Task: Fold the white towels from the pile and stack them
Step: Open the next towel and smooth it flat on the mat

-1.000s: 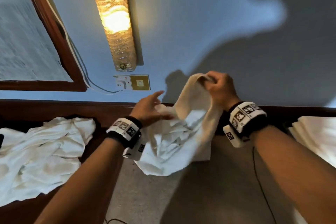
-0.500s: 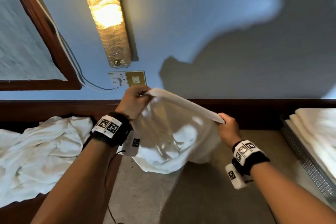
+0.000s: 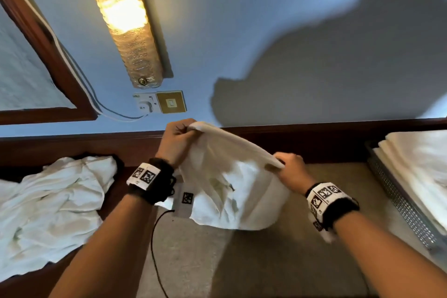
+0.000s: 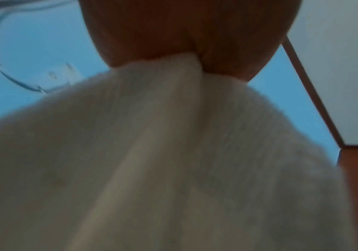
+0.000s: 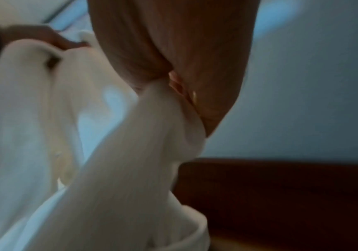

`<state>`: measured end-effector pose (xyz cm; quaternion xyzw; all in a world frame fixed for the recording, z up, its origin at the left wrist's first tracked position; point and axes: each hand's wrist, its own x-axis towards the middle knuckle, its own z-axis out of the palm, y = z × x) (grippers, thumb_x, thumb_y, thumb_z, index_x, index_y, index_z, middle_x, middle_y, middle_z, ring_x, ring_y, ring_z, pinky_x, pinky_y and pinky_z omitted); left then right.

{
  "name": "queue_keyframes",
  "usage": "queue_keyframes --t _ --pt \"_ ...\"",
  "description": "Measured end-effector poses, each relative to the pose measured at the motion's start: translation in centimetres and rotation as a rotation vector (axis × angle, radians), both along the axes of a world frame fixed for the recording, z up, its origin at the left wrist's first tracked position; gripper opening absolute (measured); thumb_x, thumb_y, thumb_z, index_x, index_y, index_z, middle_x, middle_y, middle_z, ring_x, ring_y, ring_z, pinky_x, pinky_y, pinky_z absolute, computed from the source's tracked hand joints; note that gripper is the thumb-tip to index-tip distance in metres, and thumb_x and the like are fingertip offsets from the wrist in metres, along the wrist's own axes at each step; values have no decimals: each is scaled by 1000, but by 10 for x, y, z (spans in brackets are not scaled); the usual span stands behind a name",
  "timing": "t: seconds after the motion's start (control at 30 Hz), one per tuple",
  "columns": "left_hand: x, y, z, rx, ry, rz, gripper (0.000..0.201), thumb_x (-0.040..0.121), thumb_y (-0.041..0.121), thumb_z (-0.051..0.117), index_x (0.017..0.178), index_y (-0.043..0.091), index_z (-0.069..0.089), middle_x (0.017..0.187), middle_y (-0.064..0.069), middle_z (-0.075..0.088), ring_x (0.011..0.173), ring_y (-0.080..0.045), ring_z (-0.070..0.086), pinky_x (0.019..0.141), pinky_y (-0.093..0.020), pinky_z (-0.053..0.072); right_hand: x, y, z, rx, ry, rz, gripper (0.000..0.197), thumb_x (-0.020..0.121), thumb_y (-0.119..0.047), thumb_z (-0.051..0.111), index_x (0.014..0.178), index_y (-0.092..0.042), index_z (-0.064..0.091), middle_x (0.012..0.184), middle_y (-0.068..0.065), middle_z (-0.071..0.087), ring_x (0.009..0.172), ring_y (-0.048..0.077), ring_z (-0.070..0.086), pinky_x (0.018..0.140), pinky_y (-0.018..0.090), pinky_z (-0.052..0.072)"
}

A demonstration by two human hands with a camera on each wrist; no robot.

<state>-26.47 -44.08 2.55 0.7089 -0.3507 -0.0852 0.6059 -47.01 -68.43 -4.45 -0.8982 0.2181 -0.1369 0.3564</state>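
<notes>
Blue wall, one lit lamp [image 3: 123, 19] upper left; beige surface [image 3: 242, 261]. Left hand [image 3: 177, 141] and right hand [image 3: 291, 169] pinch one towel [image 3: 232, 191]; pile [image 3: 53, 205] lower left.

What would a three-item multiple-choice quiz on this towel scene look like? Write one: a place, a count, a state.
1. Where is the unfolded pile?
A. left of the hands
B. in the mesh basket
C. on the wall

2. How many hands grip the held towel?
A. none
B. one
C. two

3. The held towel is
A. folded flat
B. stretched along its top edge
C. rolled up

A: the unfolded pile lies left.
C: the left hand and right hand each pinch the held towel.
B: its edge runs taut between them.
</notes>
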Motion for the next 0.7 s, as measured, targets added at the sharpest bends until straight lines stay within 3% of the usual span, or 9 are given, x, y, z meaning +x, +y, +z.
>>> queue_keyframes --t 0.1,0.2,0.23,0.3,0.43,0.5,0.57,0.63,0.7 --pt "10 10 -10 305 -131 30 22 74 45 72 88 28 75 84 5 72 77 -9 63 79 -35 53 -15 -6 -14 21 -12 -81 21 89 -14 70 77 -30 63 72 -4 67 73 20 66 66 44 52" --pt "-24 -10 -23 515 -285 -106 88 65 57 88 145 43 52 139 11 63 124 -6 59 110 -32 44 -1 10 17 -2 -74 75 25 82 -5 58 85 -28 67 76 -8 69 77 14 66 70 42 53" --pt "-41 -23 -26 537 -326 -179 98 66 64 85 151 44 43 146 11 58 131 -6 54 113 -31 42 6 19 30 -10 -105 143 27 79 -7 56 89 -28 69 79 -9 71 80 14 67 71 40 53" --pt "-60 -48 -33 531 -359 -238 72 73 68 70 139 43 54 131 11 68 121 -10 63 105 -38 50 21 33 46 -35 -141 173 31 71 -15 54 93 -31 70 81 -10 72 81 16 68 71 37 54" --pt "-31 -40 -26 471 -317 -158 20 77 35 55 88 25 69 80 2 72 81 -22 69 76 -48 56 16 15 30 -102 -63 27 25 76 -16 63 92 -34 70 75 -9 70 73 14 66 64 37 54" --pt "-15 -27 -20 364 -176 -195 22 77 23 59 91 15 73 83 -6 72 77 -17 66 76 -40 58 5 4 16 -32 -70 -7 19 81 -8 69 85 -27 71 73 -6 70 71 14 66 64 40 55" --pt "-6 -21 -16 196 33 -228 28 76 13 61 98 1 73 82 -7 71 76 -14 65 71 -32 54 1 -1 12 184 -179 -66 19 85 -3 73 83 -22 73 75 -4 71 70 6 64 65 30 54" --pt "-1 -22 -24 156 105 -158 19 72 17 65 87 16 77 76 6 70 70 -8 63 67 -28 52 5 -4 11 350 -306 -182 16 86 0 73 83 -16 72 76 -1 70 69 1 60 64 21 49" --pt "4 -22 -38 353 32 -41 11 71 41 71 76 33 73 73 16 69 69 -3 62 66 -26 48 12 -6 5 462 -384 -307 14 85 -2 75 83 -15 71 78 1 69 75 8 60 69 26 50"
